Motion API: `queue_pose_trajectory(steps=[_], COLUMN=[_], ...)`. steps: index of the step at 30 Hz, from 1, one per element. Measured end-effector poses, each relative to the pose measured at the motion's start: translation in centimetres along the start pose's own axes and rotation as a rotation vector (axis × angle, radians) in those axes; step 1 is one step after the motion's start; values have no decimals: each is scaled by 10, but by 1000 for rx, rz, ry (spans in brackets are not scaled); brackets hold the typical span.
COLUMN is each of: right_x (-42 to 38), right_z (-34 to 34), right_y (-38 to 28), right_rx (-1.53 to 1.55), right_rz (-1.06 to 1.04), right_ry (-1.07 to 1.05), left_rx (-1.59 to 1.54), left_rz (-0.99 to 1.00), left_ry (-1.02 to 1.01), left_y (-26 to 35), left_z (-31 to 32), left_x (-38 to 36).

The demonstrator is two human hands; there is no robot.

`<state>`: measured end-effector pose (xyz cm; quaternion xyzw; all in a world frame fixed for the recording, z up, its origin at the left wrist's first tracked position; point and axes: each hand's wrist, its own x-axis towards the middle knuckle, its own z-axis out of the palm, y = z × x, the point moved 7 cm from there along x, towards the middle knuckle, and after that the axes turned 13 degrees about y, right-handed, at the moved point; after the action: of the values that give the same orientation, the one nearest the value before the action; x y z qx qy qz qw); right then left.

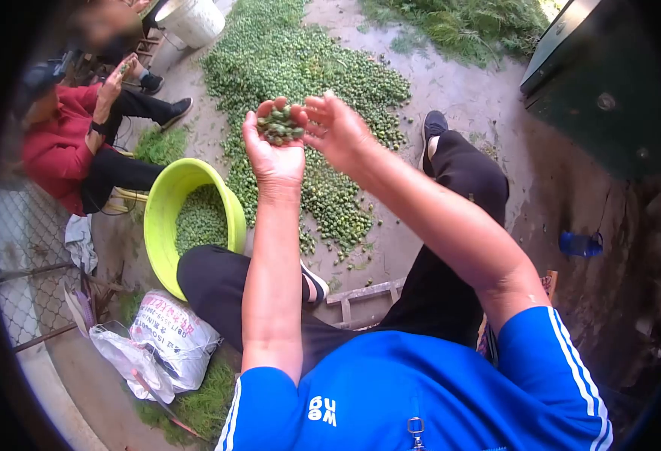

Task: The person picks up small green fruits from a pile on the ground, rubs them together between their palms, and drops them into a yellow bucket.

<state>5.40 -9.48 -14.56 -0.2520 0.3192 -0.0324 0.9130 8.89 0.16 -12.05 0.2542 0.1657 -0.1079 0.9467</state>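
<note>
My left hand (274,154) is cupped palm up, its fingers curled round a small heap of green round fruits (279,126). Close beside the heap is my right hand (339,131), its fingers apart, reaching toward the left fingertips with nothing visible in it. Beneath both hands a broad spread of the same small green fruits (330,71) covers the floor. A yellow-green tub (154,225) stands left of my left knee, part filled with smaller-looking green fruits (201,218).
A person in a red top (63,139) sits at the left, hands raised. A white bucket (195,21) stands behind. Near my left leg lies a white printed sack (169,331). Leafy green stalks (466,26) are piled at the back; a blue object (580,244) lies right.
</note>
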Motion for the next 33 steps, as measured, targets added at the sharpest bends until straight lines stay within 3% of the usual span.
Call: queue_pose_trajectory(steps=[5,6,10,16,18,22,26,27,33], right_x=[-6,-11,-32,-37,-42,-36,-30,-33,-22], right_z=[36,46,58,61,63,65,70,68,67], right_y=[21,19,0,-16,-23,-30,-25,-26,-15], right_rx=[413,489,513,509,509,501,465,417,408], right_rz=[171,239,265,243,240,222,187,164,120], right_ry=[-148,-211,-249,-272,-299,-390,-428,-403,-358], left_rx=[338,396,510,424,722,952,1280,1346,1468], left_rz=[308,354,462,469,650,588,867,831,965], left_ry=[3,-93,-356,-386,-383,-416,-542,-521,-500], left_y=[11,15,27,59,68,55,42,40,39], left_z=[42,52,91,105,97,86,93,92,86], left_x=[-38,-42,-55,-53,-56,-56,-72,-71,-62])
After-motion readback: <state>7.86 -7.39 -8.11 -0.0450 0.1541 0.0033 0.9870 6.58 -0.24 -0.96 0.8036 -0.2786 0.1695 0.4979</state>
